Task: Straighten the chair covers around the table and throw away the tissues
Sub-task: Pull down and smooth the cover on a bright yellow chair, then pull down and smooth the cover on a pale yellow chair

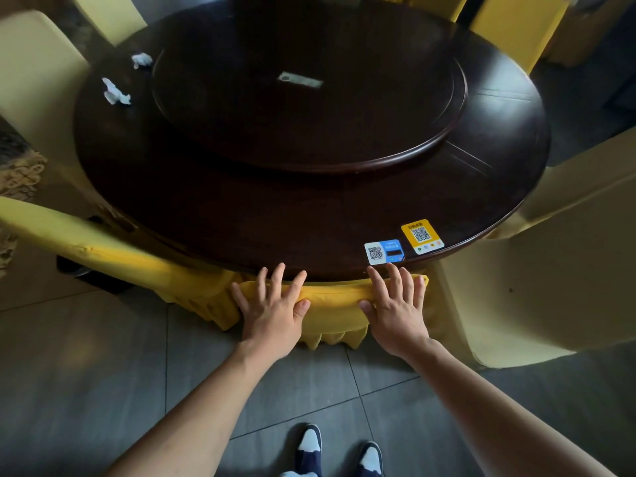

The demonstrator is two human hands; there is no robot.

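Observation:
A chair in a yellow cover [333, 306] is pushed under the near edge of the round dark table [241, 215]. My left hand [272, 309] lies on the top of its backrest with fingers spread and straight, thumb along the front of the fabric. My right hand [399, 306] lies the same way on the right end of that backrest. Two crumpled white tissues sit on the table's far left: one tissue [115, 92] nearer me and a second tissue [141, 59] beside the turntable.
A dark lazy Susan [430, 139] fills the table's middle. Two QR-code stickers [402, 244] lie near my right hand. Yellow-covered chairs ring the table: one at left [103, 256], one at right [537, 280], others at the back. Grey floor tiles lie under my feet.

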